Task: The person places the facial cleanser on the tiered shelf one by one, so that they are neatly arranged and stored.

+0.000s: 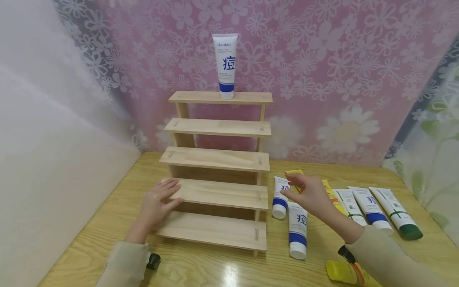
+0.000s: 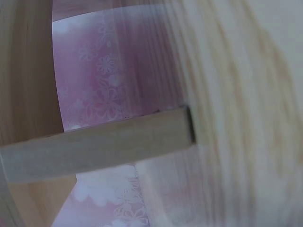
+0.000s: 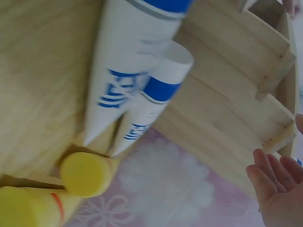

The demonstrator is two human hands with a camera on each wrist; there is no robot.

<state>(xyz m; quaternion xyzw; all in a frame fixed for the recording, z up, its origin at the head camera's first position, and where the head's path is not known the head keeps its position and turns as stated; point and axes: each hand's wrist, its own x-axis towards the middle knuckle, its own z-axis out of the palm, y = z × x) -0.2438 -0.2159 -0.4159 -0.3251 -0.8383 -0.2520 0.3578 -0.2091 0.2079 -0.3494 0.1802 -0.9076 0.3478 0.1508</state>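
My left hand rests on the left end of a stepped wooden shelf, its fingers lying over the second board from the bottom. Only wood and a gap between boards show in the left wrist view. Above the tubes to the right of the shelf hovers my right hand, thumb and fingers apart with nothing between them. Nearest to it are two white tubes with blue bands, one beside the shelf and another closer to me. One more white-and-blue tube stands upright on its cap on the top board.
Yellow tubes lie partly behind my right hand. Farther right are a white-and-blue tube and white tubes with green stripes, one with a green cap. A yellow tube lies under my right sleeve. A flowered pink curtain hangs behind.
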